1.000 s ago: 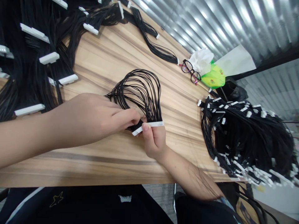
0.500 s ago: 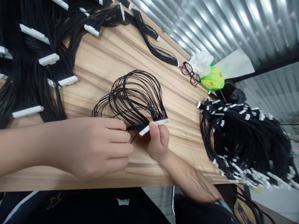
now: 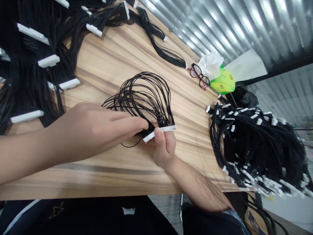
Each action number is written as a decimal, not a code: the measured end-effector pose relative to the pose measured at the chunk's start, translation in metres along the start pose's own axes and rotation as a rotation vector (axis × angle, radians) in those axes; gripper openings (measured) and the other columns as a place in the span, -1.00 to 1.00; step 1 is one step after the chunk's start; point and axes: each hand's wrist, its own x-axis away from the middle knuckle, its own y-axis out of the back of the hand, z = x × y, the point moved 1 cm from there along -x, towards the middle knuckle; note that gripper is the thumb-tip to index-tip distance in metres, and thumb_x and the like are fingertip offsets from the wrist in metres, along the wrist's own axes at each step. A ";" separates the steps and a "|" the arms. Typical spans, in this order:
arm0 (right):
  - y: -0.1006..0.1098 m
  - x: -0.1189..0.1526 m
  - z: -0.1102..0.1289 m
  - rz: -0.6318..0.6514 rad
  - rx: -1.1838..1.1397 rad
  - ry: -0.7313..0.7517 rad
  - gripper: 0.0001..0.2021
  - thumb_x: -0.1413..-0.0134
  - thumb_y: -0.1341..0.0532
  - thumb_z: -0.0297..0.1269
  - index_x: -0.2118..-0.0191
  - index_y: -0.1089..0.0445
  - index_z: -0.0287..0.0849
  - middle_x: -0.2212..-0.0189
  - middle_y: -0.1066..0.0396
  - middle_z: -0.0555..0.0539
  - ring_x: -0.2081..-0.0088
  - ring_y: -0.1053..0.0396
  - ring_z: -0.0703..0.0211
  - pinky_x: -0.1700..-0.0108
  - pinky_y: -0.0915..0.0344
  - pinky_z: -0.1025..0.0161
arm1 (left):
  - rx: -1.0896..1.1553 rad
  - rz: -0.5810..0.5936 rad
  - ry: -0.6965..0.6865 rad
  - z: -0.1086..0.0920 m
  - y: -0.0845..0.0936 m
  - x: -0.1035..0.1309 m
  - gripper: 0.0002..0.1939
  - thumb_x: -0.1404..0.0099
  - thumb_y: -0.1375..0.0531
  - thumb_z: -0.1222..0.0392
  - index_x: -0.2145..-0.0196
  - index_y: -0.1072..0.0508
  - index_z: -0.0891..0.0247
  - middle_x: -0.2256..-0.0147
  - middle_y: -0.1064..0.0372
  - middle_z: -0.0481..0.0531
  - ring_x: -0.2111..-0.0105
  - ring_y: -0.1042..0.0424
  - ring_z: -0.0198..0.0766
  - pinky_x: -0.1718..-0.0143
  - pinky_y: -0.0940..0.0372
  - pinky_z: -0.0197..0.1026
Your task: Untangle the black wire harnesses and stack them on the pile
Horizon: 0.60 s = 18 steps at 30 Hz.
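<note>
My right hand [image 3: 165, 147] pinches a long white connector [image 3: 159, 131] between thumb and fingers. From that connector a bundle of thin black wires [image 3: 146, 88] loops up and back to the left over the table. My left hand [image 3: 107, 130] lies across the lower left part of the loops, its fingers closed together and their tips at the wires close to the connector. What the left fingers grip is hidden behind the hand. One loose wire [image 3: 130, 147] curves out below the left hand.
Black wire harnesses with white connectors [image 3: 26, 117] cover the table's left side. A larger harness pile [image 3: 259, 147] hangs at the right edge. Another harness [image 3: 161, 52], glasses [image 3: 200, 76], a green packet [image 3: 223, 81] and white tissue [image 3: 210, 63] lie at the back, by corrugated metal [image 3: 234, 29].
My left hand has moved up and right, its fingertips now nearer the connector. A loose wire's curve shows below it. My right hand keeps hold of the connector, almost unmoved.
</note>
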 end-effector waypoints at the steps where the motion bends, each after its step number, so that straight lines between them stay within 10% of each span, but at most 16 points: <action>1: 0.000 0.000 0.000 0.001 0.007 -0.009 -0.55 -0.53 -0.03 -0.06 0.42 -0.42 -0.04 0.52 -0.47 -0.01 0.47 -0.45 0.14 0.40 -0.42 0.15 | -0.015 0.008 -0.033 0.001 0.000 0.001 -0.72 -0.62 0.06 0.28 -0.01 -0.43 0.10 0.30 -0.60 -0.25 0.52 -0.44 -0.40 0.59 -0.09 -0.27; 18: -0.002 0.001 0.000 0.014 0.023 -0.059 -0.53 -0.52 -0.01 0.04 0.41 -0.37 -0.05 0.53 -0.44 -0.01 0.49 -0.42 0.18 0.44 -0.37 0.20 | -0.111 0.032 -0.208 0.011 0.005 0.009 -0.64 -0.57 0.00 0.41 -0.17 -0.42 0.18 0.31 -0.59 -0.19 0.47 -0.44 -0.39 0.56 -0.13 -0.26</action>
